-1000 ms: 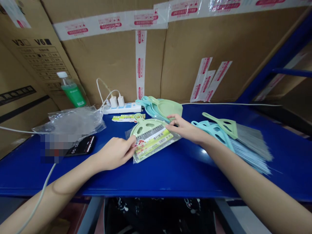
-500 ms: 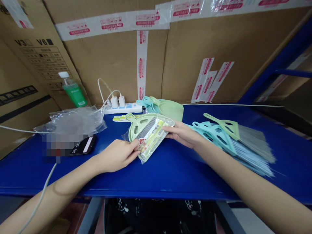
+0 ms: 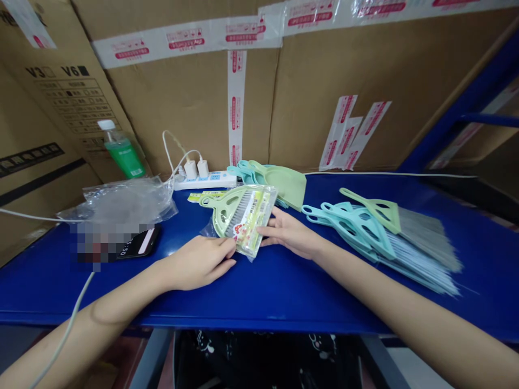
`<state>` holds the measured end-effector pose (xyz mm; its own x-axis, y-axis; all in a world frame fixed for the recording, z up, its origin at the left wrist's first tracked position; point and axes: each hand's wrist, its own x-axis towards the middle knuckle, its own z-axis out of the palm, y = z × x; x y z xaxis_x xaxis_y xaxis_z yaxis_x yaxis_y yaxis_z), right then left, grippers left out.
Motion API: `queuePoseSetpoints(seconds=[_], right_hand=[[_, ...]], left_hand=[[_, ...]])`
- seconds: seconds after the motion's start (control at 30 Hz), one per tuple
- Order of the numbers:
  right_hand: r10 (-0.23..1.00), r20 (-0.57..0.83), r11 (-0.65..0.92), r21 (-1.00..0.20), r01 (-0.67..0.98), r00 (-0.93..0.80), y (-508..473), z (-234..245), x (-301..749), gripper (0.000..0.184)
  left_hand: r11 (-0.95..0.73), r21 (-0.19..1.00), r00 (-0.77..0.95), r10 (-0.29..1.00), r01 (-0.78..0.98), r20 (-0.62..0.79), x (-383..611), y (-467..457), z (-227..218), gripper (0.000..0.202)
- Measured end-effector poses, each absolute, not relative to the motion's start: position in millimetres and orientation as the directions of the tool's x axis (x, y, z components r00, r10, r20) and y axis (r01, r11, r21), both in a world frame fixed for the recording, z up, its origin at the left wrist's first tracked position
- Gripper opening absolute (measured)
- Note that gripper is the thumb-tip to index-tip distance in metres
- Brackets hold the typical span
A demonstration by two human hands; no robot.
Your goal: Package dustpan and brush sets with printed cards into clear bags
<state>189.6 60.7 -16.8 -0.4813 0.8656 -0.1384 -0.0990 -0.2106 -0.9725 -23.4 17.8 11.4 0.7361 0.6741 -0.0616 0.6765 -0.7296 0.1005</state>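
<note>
A green hand brush in a clear bag with a printed label, the packaged brush (image 3: 242,213), is tilted up off the blue table (image 3: 263,286). My left hand (image 3: 203,262) pinches the bag's near left corner. My right hand (image 3: 287,235) grips its right edge, fingers closed round it. Behind it lies a stack of green and teal dustpans (image 3: 279,181). To the right is a pile of loose teal and green brushes (image 3: 377,227).
A heap of clear plastic bags (image 3: 121,202) and a phone (image 3: 138,244) lie at the left. A power strip (image 3: 203,178) with chargers and a green bottle (image 3: 121,151) stand against cardboard boxes (image 3: 190,102). A white cable (image 3: 60,335) crosses my left forearm.
The packaged brush has been lifted from lying flat and turned, its handle swinging left. My right hand moved nearer and leftward with it; my left hand stayed near the corner.
</note>
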Motion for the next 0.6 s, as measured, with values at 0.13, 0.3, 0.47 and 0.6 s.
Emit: queuePoseSetpoints(seconds=[0.13,0.3,0.47,0.6], right_hand=[[0.902,-0.108,-0.163,-0.982,-0.098,-0.418,62,-17,189,0.058],[0.957,-0.134,-0.166,-0.98,-0.109,-0.257,66,-5,194,0.048],[0.989,-0.061,-0.081,-0.986,-0.145,-0.138,76,10,215,0.041],[1.0,0.021,0.021,-0.994,-0.109,0.001,89,18,240,0.029]], left_hand=[[-0.742,0.103,0.749,0.66,0.663,-0.059,-23,18,11,0.016],[-0.738,0.101,0.745,0.662,0.667,-0.084,-22,18,14,0.017],[-0.747,0.091,0.753,0.652,0.658,-0.092,-23,18,14,0.015],[-0.749,0.087,0.754,0.651,0.657,-0.09,-23,17,14,0.016]])
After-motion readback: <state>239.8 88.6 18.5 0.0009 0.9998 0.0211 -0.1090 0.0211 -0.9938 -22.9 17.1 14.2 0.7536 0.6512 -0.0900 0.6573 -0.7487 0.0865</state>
